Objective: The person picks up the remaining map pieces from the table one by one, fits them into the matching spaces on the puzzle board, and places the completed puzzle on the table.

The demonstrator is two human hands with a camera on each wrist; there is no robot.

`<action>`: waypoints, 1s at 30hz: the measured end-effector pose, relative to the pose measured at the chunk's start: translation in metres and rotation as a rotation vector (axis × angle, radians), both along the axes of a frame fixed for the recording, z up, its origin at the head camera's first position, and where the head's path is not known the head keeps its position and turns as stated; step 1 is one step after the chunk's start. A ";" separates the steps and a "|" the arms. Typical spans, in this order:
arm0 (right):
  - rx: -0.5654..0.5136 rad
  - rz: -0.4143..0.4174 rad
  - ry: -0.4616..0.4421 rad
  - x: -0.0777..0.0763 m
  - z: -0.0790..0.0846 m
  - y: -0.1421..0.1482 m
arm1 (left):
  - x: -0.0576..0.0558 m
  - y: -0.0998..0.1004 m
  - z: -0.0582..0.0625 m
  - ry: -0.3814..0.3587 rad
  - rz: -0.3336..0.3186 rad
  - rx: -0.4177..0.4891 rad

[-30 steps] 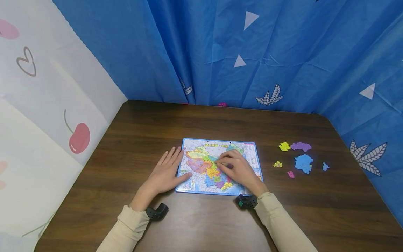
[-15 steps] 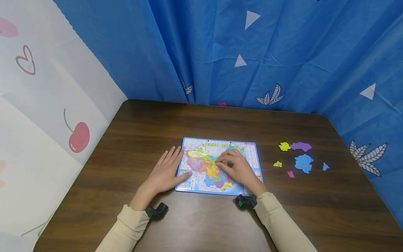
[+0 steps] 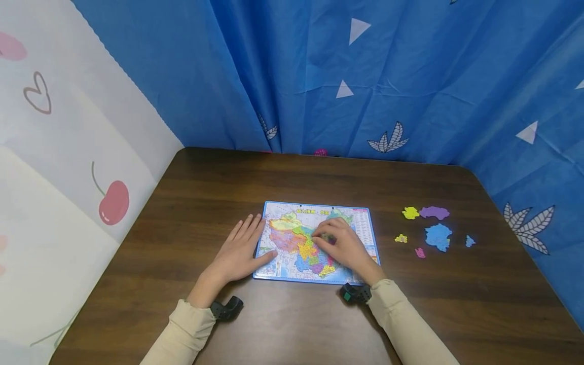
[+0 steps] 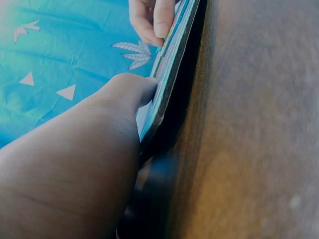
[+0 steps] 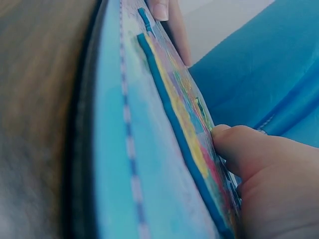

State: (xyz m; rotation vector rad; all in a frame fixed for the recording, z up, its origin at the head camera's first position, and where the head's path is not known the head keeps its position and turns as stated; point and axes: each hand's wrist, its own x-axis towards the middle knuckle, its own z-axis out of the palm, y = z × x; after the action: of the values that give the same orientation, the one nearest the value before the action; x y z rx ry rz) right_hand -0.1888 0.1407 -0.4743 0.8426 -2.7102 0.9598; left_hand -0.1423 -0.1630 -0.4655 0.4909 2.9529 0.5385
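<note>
A map puzzle board with a blue rim lies on the table, coloured puzzle pieces forming a map across its middle. My left hand rests with spread, straight fingers over the board's left edge; its thumb reaches onto the board. Over the map's centre, my right hand brings thumb and index finger together on a small puzzle piece, mostly hidden by the fingers. A raised green edge shows by the thumb in the right wrist view. The hand covers the right part of the map.
Loose puzzle pieces lie on the table right of the board: a yellow one, a purple one, a large blue one and several smaller ones. Blue curtain hangs behind the brown table.
The head view has shifted slightly. Both hands stay at the same places on the board, with the right fingertips still at the map's centre.
</note>
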 end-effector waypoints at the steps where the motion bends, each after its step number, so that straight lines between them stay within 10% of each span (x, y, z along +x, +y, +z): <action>1: 0.002 0.004 0.007 0.000 0.000 0.000 | 0.000 0.000 0.000 0.004 -0.001 0.000; 30: 0.001 0.048 0.107 0.008 -0.002 0.019 | 0.004 0.004 0.004 0.007 0.005 0.010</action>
State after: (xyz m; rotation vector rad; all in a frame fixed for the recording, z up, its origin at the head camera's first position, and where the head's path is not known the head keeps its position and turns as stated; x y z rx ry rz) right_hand -0.1810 0.1598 -0.4762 0.9354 -2.6122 0.8952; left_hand -0.1387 -0.1587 -0.4615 0.4878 2.9602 0.5531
